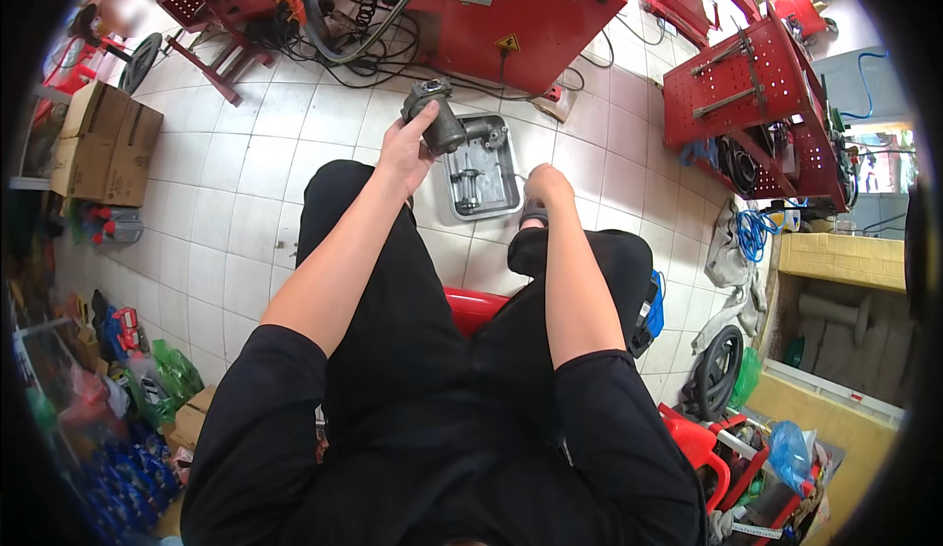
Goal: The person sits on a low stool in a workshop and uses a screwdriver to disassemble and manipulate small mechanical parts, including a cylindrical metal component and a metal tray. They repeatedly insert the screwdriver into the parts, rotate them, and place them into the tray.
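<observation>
My left hand point(401, 156) is closed around a dark grey, cylindrical metal machine part point(445, 131), with its thumb along the near side. The part is held tilted over the far left corner of a shallow metal tray point(494, 201) on the floor. Inside that tray lie another grey metal part point(488, 134) and a slim metal piece with a shaft point(469, 185). Just right of the tray, my right hand point(550, 185) is curled into a fist. Something thin seems to stick out from it toward the tray's rim; what it is cannot be made out.
A red machine point(535, 16) stands ahead, with black cables point(368, 75) trailing on the white tiles. At the right is a red perforated cart point(737, 89); at the left, cardboard boxes point(106, 143). Below me shows a red seat point(473, 307). A black steering wheel point(717, 372) lies lower right.
</observation>
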Demonstrator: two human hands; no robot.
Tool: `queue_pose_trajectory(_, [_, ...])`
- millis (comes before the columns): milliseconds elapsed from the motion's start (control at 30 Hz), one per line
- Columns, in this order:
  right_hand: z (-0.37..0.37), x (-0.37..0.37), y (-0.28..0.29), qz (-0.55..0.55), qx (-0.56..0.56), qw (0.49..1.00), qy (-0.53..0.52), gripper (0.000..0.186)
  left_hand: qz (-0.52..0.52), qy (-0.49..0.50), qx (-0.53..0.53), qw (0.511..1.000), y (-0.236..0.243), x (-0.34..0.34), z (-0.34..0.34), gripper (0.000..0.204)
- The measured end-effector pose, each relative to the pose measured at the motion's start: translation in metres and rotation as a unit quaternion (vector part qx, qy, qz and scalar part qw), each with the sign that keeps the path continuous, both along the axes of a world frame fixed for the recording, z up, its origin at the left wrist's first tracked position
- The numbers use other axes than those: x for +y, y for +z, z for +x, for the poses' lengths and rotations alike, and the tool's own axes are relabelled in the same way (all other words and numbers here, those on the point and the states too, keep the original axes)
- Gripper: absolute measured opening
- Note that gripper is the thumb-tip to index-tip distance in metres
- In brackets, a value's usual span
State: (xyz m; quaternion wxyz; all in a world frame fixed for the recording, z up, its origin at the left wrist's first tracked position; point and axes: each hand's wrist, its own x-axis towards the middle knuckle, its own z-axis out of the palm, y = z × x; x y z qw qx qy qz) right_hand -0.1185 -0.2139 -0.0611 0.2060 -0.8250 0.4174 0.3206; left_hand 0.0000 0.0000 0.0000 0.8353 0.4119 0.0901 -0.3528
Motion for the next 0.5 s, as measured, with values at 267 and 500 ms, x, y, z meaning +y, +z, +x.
queue_pose_trajectory(267, [0.005, 0.009, 0.099, 0.087, -0.203, 0.975, -0.033, 0.042, -0.013, 0.147, 0.047, 0.988, -0.012, 0.011, 0.008, 0.029])
queue_pose_trajectory(500, [-0.013, 0.017, 0.2, 0.129, -0.267, 0.955, 0.007, 0.042, 0.017, 0.195, 0.117, 0.974, -0.014, 0.013, 0.015, 0.02])
